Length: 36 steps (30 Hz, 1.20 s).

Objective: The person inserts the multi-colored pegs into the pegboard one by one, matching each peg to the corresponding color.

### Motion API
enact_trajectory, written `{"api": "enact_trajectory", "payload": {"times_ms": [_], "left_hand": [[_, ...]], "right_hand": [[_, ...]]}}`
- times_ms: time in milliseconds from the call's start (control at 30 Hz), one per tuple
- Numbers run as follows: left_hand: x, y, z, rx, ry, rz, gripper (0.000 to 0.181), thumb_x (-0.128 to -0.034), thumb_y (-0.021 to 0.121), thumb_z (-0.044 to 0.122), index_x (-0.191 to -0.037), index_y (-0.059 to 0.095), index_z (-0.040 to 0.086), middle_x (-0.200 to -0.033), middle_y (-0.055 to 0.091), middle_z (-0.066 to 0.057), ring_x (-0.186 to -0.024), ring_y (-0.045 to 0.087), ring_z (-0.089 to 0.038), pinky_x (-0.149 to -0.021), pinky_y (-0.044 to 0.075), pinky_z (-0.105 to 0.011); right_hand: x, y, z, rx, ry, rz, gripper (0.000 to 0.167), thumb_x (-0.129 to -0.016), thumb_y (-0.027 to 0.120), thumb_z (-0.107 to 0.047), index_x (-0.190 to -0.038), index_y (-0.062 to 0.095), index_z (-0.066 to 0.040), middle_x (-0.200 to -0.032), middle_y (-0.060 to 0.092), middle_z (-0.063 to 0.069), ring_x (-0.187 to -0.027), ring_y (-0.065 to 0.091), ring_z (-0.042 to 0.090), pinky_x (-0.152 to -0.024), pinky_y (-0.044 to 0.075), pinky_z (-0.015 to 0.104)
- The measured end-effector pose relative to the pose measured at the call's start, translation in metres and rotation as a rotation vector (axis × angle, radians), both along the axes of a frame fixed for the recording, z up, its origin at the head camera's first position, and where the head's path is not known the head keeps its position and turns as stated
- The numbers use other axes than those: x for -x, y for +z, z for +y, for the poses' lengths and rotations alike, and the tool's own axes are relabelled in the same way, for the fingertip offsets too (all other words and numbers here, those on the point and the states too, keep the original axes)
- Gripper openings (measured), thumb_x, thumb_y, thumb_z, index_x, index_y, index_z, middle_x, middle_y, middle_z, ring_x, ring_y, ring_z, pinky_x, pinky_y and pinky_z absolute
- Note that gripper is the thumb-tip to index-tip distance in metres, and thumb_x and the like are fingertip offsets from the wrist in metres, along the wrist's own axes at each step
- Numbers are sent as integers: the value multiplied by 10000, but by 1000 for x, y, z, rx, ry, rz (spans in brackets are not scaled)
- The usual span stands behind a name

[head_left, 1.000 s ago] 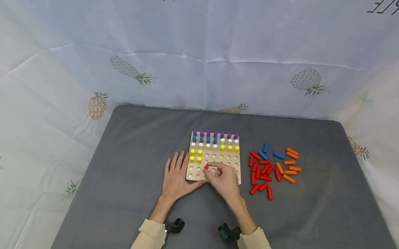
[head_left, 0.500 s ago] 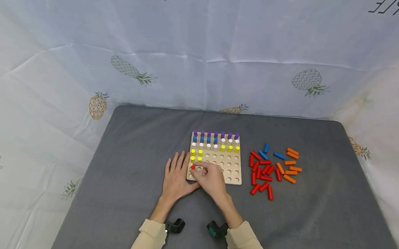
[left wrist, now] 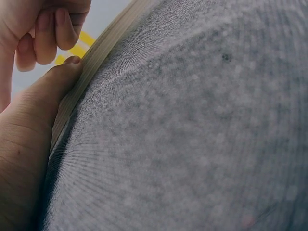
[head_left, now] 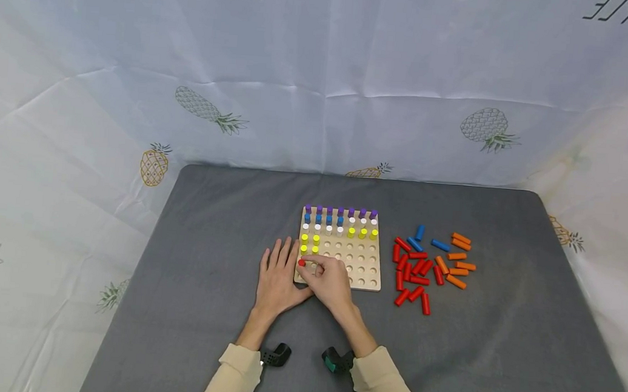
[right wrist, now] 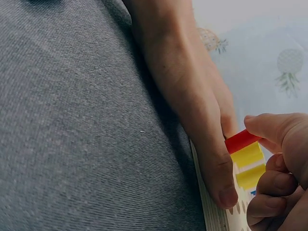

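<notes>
A wooden peg board [head_left: 366,263] with rows of holes lies mid-table. Purple, blue, white and yellow pegs [head_left: 304,238] stand in its far and left parts. My right hand [head_left: 331,282] pinches a red peg [right wrist: 240,141] upright between thumb and index finger over the board's left column, nearest the yellow pegs. The red peg's lower end is hidden behind the left hand in the right wrist view, so I cannot tell whether it sits in a hole. With fingers straight, my left hand [head_left: 277,281] rests along the board's left side, its thumb [left wrist: 60,79] on the near edge.
Right of the board lie loose red pegs [head_left: 419,281], several orange pegs [head_left: 457,256] and 3 blue pegs [head_left: 440,245]. Grey cloth [head_left: 207,231] covers the table. A white pineapple-print curtain [head_left: 318,129] hangs behind and at both sides.
My right hand has carried the red peg left across the board to the leftmost column, then slowed there. The left hand has stayed in place.
</notes>
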<state>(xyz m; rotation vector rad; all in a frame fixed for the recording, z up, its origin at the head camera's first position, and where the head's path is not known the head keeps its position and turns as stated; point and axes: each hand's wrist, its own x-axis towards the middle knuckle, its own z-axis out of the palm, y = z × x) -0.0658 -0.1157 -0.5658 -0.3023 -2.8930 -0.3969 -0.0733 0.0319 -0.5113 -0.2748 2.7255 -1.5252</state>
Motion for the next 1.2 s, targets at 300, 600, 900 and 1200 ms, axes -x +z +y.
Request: {"api": "enact_trajectory", "payload": {"times_ms": [300,600,900,1200], "left_hand": [[0,-1,0,-2,3,7,1152,-696,766,735,-1587,378,115,-1604,444,-166,-1512,384,-381,-1235,294,-593],[1,-1,0,-5,7,-12,1150,-706,754,740,-1593,367,119,-1613,432,-161,-1521,369,-375,-1243,281,-592],[1,-2,1,-11,4,-1,1145,-711,746,743,-1592,368,118,-1611,435,-161,-1519,373,-378,-1239,286,-596],[0,-3,0,-12,6,-11,1148,-717,742,743,-1600,351,123,-1620,423,-158,-1525,363,-375,-1241,282,-594]], "right_hand": [[2,-1,0,-23,-17,-18,223,-896,795,-230,-1072,810,-95,-470,441,-37,-380,297,11,-389,224,172],[4,-3,-2,-49,-33,-40,250,-902,789,-254,-1095,804,-95,-474,459,-33,-394,323,28,-390,222,175],[6,-4,-3,-56,-31,-37,287,-907,785,-268,-1128,793,-86,-472,491,10,-382,322,28,-382,225,175],[3,-4,-3,-34,-44,-28,289,-910,778,-244,-1150,787,-83,-472,420,-38,-394,299,35,-394,204,175]]}}
